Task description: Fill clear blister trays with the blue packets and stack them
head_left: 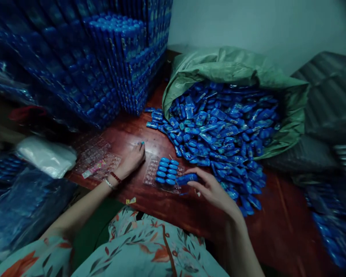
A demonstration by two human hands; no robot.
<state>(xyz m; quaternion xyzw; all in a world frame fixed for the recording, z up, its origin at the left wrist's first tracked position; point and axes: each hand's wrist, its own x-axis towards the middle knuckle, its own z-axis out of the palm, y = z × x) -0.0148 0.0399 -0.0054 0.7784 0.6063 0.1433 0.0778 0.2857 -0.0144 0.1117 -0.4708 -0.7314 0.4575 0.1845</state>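
In my right hand, a small blue bottle-like piece is pinched between thumb and fingers, at the right side of a clear moulded plastic tray. Two columns of glossy blue pieces sit in the middle of this tray; its left cavities show bare plastic. My left hand is left of the tray, low over the table, with fingers drawn together. A tiny blue-green spot shows at its fingertips, too small to name.
A green woven sack spills a heap of blue pieces across the reddish table. Tall stacks of filled trays rise at back left. Clear trays and a whitish plastic bundle are at left.
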